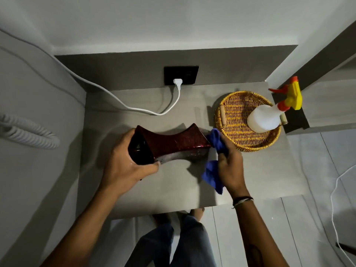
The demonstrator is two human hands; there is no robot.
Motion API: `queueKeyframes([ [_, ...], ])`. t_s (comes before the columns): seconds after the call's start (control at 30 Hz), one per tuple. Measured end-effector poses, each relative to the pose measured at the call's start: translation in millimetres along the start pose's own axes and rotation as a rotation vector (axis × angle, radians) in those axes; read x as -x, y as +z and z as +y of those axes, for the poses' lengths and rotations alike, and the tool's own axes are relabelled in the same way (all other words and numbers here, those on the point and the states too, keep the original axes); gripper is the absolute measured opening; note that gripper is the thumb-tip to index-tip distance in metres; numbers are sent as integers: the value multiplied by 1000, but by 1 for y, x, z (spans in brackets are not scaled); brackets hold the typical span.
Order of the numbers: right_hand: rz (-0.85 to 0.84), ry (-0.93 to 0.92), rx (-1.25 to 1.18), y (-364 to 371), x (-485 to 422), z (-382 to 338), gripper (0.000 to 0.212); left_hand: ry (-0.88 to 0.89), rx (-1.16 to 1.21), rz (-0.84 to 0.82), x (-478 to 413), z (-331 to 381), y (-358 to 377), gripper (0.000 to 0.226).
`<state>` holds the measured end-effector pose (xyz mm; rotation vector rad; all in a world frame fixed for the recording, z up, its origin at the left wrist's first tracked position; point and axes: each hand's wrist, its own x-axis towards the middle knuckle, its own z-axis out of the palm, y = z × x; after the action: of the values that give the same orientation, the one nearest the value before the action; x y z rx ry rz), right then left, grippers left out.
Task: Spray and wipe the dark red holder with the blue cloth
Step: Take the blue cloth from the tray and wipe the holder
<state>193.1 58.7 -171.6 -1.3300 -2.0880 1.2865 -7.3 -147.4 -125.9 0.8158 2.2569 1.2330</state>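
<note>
Cord (23, 130), coiled and grey, lies far left of us on the grey surface beside the table (173, 189). Our left hand (127, 160) grips the holder (173, 143) by its left end, fingers wrapped over the dark opening, thumb along the lower edge. The holder lies lengthwise across the table, tipped toward us. A white cable (134, 107) runs behind it to a plug (177, 81) in the black socket (181, 75). At the holder's right end our right hand (229, 166) clutches the cloth (215, 151), fingers closed on it, pressing it to that end. Just right, a basket (231, 120) nearly touches the cloth; the sprayer (265, 118) stands inside it.
</note>
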Motion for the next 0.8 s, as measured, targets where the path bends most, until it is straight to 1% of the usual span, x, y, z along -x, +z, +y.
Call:
queueKeyframes([
  [0.03, 22, 103, -166, -3, 0, 2, 70, -45, 64, 17, -2, 2, -1, 69],
  [0.1, -3, 269, -443, -6, 3, 4, 69, -164, 196, 41, -8, 4, -1, 54],
  [0.17, -58, 346, -566, -1, 4, -3, 69, -256, 259, 35, -16, 6, -1, 49],
  [0.2, -79, 356, -594, 3, 4, -8, 68, -266, 257, 28, -19, 6, -1, 52],
  [0.23, -92, 362, -615, 6, 4, -13, 68, -270, 243, 19, -21, 6, -1, 63],
  [0.3, -110, 390, -659, 11, 3, -17, 65, -300, 191, -24, -22, 4, -5, 90],
  [0.4, -112, 435, -713, 11, 1, -13, 61, -289, 70, -200, -18, 2, -11, 110],
  [0.5, -99, 464, -730, 9, -3, -10, 58, -234, -34, -404, -14, 2, -15, 145],
  [0.53, -89, 459, -718, 10, -4, -9, 58, -217, -36, -426, -15, 2, -16, 150],
  [0.57, -70, 442, -690, 11, -4, -9, 58, -189, -32, -411, -15, 1, -17, 147],
  [0.63, 3, 336, -532, 17, 2, -14, 60, -108, -85, -319, -17, -5, -16, 131],
  [0.7, 133, 156, -290, 26, 18, -22, 68, -22, -174, -226, -18, -11, -15, 121],
  [0.73, 191, 57, -204, 31, 27, -26, 72, 1, -181, -194, -17, -12, -14, 115],
  [0.77, 210, -47, -163, 37, 36, -31, 75, 14, -167, -168, -17, -12, -13, 108],
  [0.8, 181, -162, -145, 43, 45, -39, 75, 29, -160, -145, -17, -11, -13, 101],
])
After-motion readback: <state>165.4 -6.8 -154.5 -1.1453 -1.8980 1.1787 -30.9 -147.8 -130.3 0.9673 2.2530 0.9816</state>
